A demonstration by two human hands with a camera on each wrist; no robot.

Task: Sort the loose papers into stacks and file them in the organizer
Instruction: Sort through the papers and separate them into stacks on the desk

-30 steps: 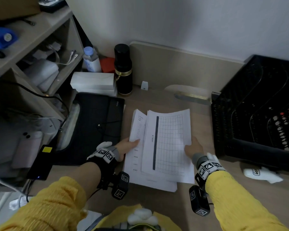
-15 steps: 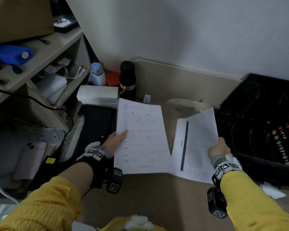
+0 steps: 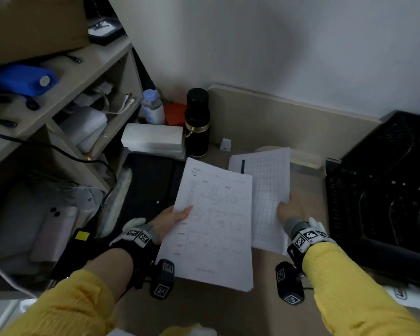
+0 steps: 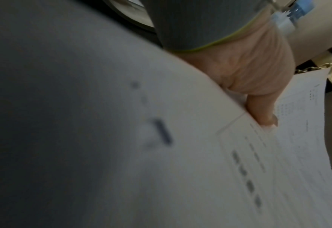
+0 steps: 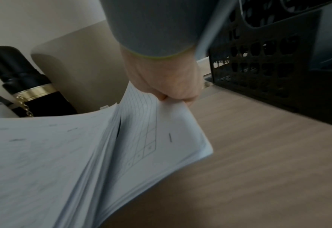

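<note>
My left hand (image 3: 174,218) grips a stack of printed form papers (image 3: 214,226) by its left edge, thumb on top (image 4: 262,114), lifted above the desk. My right hand (image 3: 289,208) pinches a thinner stack of grid-printed sheets (image 3: 269,190) at its right edge (image 5: 172,98). The form stack (image 5: 44,162) overlaps the left side of the grid sheets (image 5: 161,138). The black mesh organizer (image 3: 383,190) stands at the right of the desk, also in the right wrist view (image 5: 268,69).
A black flask with a gold band (image 3: 197,122) stands at the back of the desk (image 3: 228,311), beside a white box (image 3: 153,138) and a bottle (image 3: 152,107). A black folder (image 3: 148,187) lies left. Shelves (image 3: 58,93) rise on the left.
Both stacks were lifted off the desk and pulled apart; now the form stack in my left hand has swung back right over the grid sheets, which moved farther back.
</note>
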